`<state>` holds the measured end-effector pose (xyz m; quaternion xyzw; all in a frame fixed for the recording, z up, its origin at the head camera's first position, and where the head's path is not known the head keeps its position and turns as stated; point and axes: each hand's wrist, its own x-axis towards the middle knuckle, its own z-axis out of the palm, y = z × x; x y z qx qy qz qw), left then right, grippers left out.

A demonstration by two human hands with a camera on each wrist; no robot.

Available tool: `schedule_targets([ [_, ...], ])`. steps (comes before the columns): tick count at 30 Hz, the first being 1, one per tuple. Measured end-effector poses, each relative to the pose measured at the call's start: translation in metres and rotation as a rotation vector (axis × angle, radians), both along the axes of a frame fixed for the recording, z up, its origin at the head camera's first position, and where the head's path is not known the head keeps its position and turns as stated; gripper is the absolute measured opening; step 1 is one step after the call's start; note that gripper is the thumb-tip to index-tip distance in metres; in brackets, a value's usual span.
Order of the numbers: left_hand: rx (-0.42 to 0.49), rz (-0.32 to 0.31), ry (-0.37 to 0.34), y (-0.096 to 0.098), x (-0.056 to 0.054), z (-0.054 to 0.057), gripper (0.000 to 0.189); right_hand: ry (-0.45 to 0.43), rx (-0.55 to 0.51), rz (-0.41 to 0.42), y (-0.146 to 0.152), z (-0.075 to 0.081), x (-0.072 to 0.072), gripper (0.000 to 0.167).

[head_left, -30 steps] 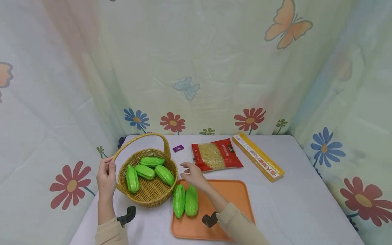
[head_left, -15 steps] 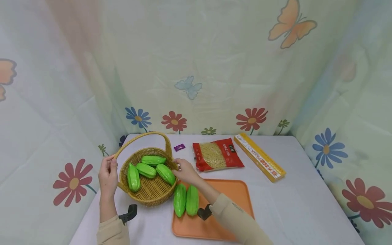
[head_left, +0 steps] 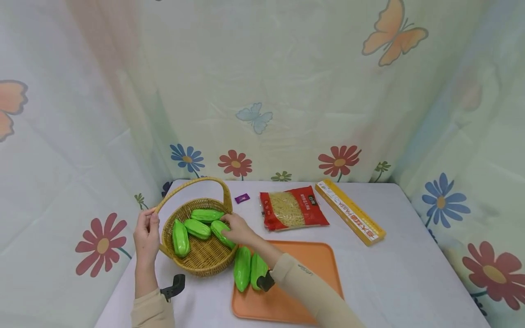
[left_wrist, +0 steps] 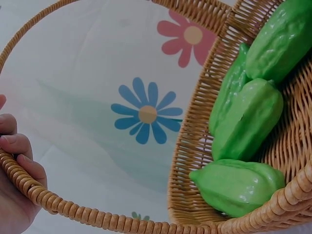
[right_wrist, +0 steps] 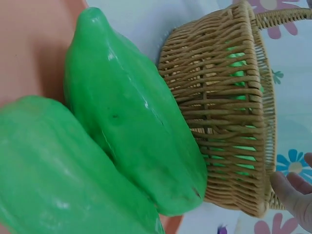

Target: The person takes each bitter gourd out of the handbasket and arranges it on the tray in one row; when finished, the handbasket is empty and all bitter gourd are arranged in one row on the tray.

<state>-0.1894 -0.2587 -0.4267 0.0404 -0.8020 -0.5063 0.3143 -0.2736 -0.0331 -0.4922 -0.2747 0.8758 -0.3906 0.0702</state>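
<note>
My left hand [head_left: 146,230] grips the handle [head_left: 193,180] of a round wicker basket [head_left: 201,262]; the left wrist view shows its fingers [left_wrist: 31,168] curled round the handle. Several shiny green ridged gourds lie in the basket. My right hand [head_left: 241,231] reaches over the basket's right rim, its thumb and fingers at the rightmost gourd [head_left: 218,230]. In the right wrist view that hand [right_wrist: 298,197] shows past the rim, its gourd hidden; I cannot tell whether it pinches the gourd. Two more gourds [head_left: 242,269] lie side by side on an orange tray [head_left: 316,262].
Behind the tray lies a red bag of pasta [head_left: 293,207]. To its right is a long yellow pasta box [head_left: 350,212], and to its left a small purple packet [head_left: 242,198]. A flowered curtain [head_left: 287,91] surrounds the white table [head_left: 410,273].
My right hand has moved left from beside the basket, over its rim to the rightmost gourd. The left hand keeps its grip on the handle. The whole view has shifted slightly.
</note>
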Motion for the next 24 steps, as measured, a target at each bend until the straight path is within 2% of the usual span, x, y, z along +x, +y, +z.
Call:
schedule_targets([
  [6, 0.003, 0.002, -0.027, 0.002, 0.003, 0.001, 0.026, 0.011, 0.072, -0.017, -0.013, -0.010, -0.001, 0.038],
  [15, -0.001, 0.015, -0.042, 0.004, 0.005, 0.003, 0.027, -0.051, 0.197, -0.051, -0.026, -0.016, -0.001, 0.043],
  [19, -0.001, 0.010, -0.033, 0.003, 0.004, 0.002, 0.027, -0.073, 0.223, -0.061, -0.027, -0.019, -0.002, 0.046],
  [24, 0.009, -0.003, -0.003, 0.001, 0.001, 0.001, 0.025, -0.093, 0.248, -0.097, -0.029, -0.018, -0.004, 0.058],
])
